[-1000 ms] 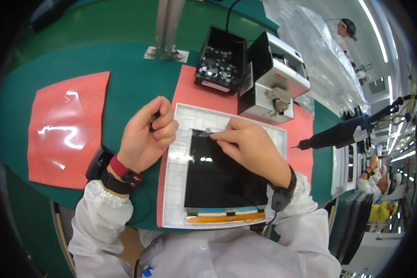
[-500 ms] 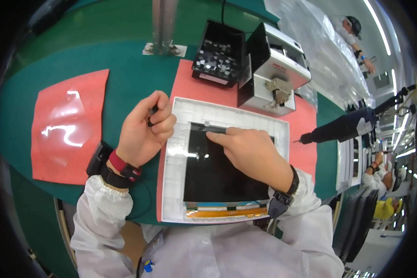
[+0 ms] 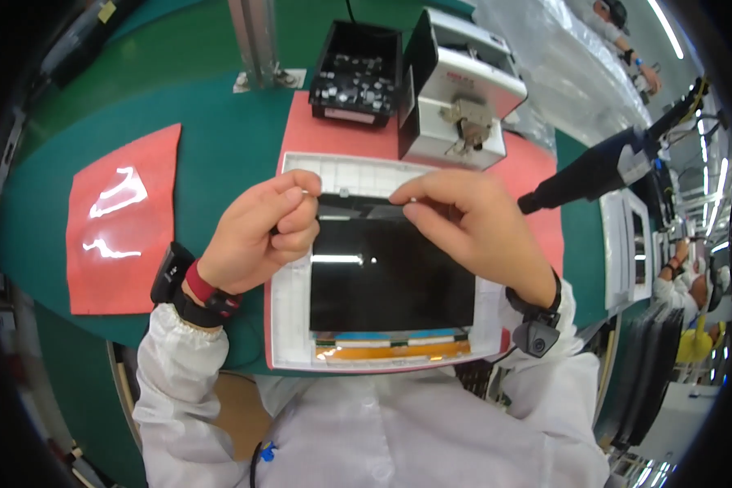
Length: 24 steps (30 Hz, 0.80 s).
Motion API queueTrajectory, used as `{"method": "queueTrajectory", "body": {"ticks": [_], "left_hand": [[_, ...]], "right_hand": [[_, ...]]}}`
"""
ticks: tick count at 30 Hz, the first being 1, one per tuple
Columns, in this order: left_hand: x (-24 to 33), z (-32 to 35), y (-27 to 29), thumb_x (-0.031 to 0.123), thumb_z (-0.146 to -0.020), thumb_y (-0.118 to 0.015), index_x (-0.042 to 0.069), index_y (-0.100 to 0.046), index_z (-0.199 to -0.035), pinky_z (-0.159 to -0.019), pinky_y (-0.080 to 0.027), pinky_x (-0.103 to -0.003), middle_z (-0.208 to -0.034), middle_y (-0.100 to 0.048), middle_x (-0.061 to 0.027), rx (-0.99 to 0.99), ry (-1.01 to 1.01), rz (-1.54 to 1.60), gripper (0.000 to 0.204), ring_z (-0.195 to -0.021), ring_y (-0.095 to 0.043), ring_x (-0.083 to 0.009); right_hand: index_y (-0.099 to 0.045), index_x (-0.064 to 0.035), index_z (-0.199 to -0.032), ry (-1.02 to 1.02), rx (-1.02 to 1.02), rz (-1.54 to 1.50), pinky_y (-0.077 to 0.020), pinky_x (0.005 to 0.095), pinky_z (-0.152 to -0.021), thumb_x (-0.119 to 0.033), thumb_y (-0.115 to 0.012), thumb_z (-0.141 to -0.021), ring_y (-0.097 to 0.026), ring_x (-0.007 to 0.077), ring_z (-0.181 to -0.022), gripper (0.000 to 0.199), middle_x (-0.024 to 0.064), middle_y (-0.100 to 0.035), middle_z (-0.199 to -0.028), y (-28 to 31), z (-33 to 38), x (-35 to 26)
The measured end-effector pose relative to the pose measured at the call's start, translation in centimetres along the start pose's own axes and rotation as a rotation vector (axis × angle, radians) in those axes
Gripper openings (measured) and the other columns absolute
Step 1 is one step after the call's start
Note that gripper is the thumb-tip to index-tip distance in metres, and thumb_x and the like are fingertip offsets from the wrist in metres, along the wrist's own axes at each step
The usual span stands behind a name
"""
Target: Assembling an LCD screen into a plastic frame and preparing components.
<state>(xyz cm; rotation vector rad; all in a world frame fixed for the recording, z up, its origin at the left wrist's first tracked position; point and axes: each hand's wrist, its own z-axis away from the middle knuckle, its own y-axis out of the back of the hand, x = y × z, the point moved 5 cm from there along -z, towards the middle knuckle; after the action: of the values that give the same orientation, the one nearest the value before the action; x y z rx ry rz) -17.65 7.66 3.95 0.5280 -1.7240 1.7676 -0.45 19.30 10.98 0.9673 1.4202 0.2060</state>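
Observation:
A black display panel [image 3: 392, 276] lies in a shallow white tray [image 3: 288, 325], with an orange flexible strip [image 3: 390, 351] along its near edge. My left hand [image 3: 264, 232] is closed at the panel's far left corner, thumb and forefinger pressed together on a tiny pale-tipped bit; its other fingers are curled in. At the panel's far edge, my right hand [image 3: 484, 220] pinches with thumb and forefinger, and a small light spot shows between them. What either pinch holds is too small to name. A dark band [image 3: 362, 205] runs along the far edge between both hands.
Beyond the tray stand a black bin [image 3: 356, 77] of small dark pieces and a white-and-black bench machine [image 3: 464, 89]. A black power screwdriver [image 3: 594, 171] hangs at the right. Clear film covers a pink mat [image 3: 126, 220] at left. Other people work at far right.
My left hand has moved slightly right and down to the panel's far left corner, fingers now pinched. My right hand has gone from a pointing finger on the panel to a pinch at its far edge.

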Motion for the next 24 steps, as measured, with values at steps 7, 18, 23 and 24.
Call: {"method": "queueTrajectory", "body": {"ticks": [7, 18, 23, 24], "left_hand": [[-3.6, -0.2, -2.6, 0.018, -0.105, -0.041, 0.002, -0.044, -0.125, -0.048, -0.026, -0.021, -0.071, -0.039, 0.0031, -0.119, 0.193, -0.114, 0.027, -0.055, -0.031, -0.0055], [-4.3, -0.2, -2.5, 0.020, -0.093, -0.041, -0.001, -0.048, -0.110, -0.048, -0.022, -0.023, -0.066, -0.037, 0.0017, -0.141, 0.313, -0.213, 0.028, -0.052, -0.029, -0.0067], [-4.3, 0.2, -2.7, 0.022, -0.094, -0.042, -0.001, -0.049, -0.109, -0.049, -0.025, -0.025, -0.065, -0.037, 0.0012, -0.110, 0.289, -0.208, 0.028, -0.052, -0.030, -0.0087], [-4.2, 0.0, -2.6, 0.022, -0.094, -0.042, -0.001, -0.050, -0.109, -0.049, -0.025, -0.025, -0.064, -0.038, 0.0010, -0.103, 0.266, -0.203, 0.028, -0.052, -0.031, -0.0093]], "right_hand": [[-0.067, -0.0031, -0.103, -0.028, -0.130, -0.235, -0.0366, 0.0204, -0.053, -0.003, -0.071, -0.081, -0.045, 0.0026, -0.061, 0.023, -0.0028, -0.056, -0.076, -2.2, 0.2, -1.5], [-0.067, -0.0010, -0.092, 0.037, -0.239, -0.222, -0.0382, 0.0227, -0.052, -0.002, -0.071, -0.079, -0.046, 0.0065, -0.059, 0.014, -0.0012, -0.054, -0.071, -4.7, 0.2, -0.4], [-0.067, -0.0011, -0.089, -0.033, -0.198, -0.382, -0.0387, 0.0211, -0.053, -0.002, -0.070, -0.082, -0.046, 0.0041, -0.061, 0.007, -0.0017, -0.055, -0.071, -4.5, 0.1, -0.6], [-0.068, -0.0014, -0.088, -0.001, -0.156, -0.339, -0.0387, 0.0202, -0.053, -0.002, -0.069, -0.083, -0.046, 0.0039, -0.061, 0.006, -0.0019, -0.055, -0.072, -4.1, 0.2, -0.9]]}}
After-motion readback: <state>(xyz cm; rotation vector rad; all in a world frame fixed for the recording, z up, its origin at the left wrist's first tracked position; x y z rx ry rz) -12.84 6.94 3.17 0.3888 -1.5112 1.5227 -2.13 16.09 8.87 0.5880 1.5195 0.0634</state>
